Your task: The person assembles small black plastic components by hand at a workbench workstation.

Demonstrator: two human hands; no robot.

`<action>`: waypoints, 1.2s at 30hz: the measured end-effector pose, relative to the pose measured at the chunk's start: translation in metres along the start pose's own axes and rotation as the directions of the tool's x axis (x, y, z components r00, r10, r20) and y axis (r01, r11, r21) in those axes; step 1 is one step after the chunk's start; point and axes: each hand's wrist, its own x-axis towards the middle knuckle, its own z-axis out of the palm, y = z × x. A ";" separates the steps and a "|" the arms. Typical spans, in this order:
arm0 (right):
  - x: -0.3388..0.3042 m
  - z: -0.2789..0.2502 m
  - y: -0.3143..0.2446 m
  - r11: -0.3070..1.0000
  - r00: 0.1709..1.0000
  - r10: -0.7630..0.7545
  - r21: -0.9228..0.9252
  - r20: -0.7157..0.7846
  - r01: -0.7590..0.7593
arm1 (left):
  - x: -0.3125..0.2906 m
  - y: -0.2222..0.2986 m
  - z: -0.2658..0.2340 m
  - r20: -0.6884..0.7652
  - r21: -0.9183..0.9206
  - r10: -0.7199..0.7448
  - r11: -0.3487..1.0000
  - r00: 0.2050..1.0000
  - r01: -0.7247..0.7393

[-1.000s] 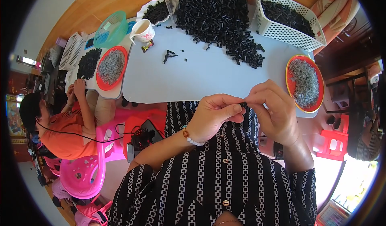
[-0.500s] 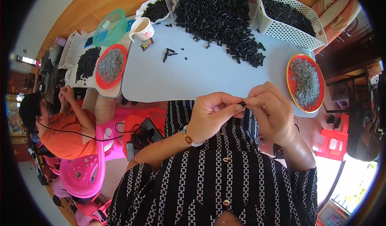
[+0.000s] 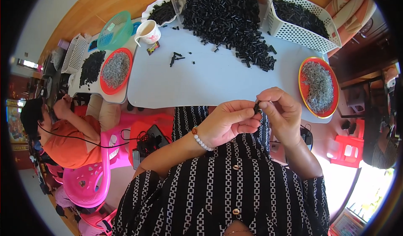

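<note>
Just beyond the table's near edge, my left hand (image 3: pixel 235 120) pinches a small black plastic piece (image 3: pixel 257 106) between thumb and fingers. My right hand (image 3: pixel 282 113) is closed at the piece's other side, its thumb and forefinger tips on it. Fingers cover part of the piece, and whether a tiny metal part is with it I cannot make out. Ahead, a large heap of short black plastic tubes (image 3: pixel 222 13) spreads over the table (image 3: pixel 176 85). To the right of my right hand, a red plate (image 3: pixel 303 85) with a yellow rim holds small silvery metal pieces (image 3: pixel 320 89).
A few assembled-looking black pieces (image 3: pixel 175 58) lie left of the heap. Around the table's back are a cup (image 3: pixel 147 36), a white dish (image 3: pixel 145 14) and a white basket (image 3: pixel 300 39), the latter two with black pieces. A co-worker (image 3: pixel 69 139) sits at left beside another table.
Both hands have turned, and the black piece has tipped more upright between the fingertips. My left wrist has rotated, showing more of the palm. The co-worker's hands have moved left.
</note>
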 end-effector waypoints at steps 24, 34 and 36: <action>-0.008 0.009 0.000 0.874 0.958 -0.212 -0.402 0.192 0.273 | 0.003 -0.014 -0.025 0.171 -0.106 -0.069 0.990 0.983 0.088; -0.005 0.011 0.007 0.863 0.946 -0.261 -0.393 0.190 0.317 | 0.003 -0.010 -0.016 0.180 -0.136 -0.051 0.988 0.982 0.076; -0.001 0.013 0.007 0.868 0.945 -0.281 -0.376 0.167 0.325 | 0.005 -0.011 -0.022 0.193 -0.132 -0.032 0.990 0.981 0.058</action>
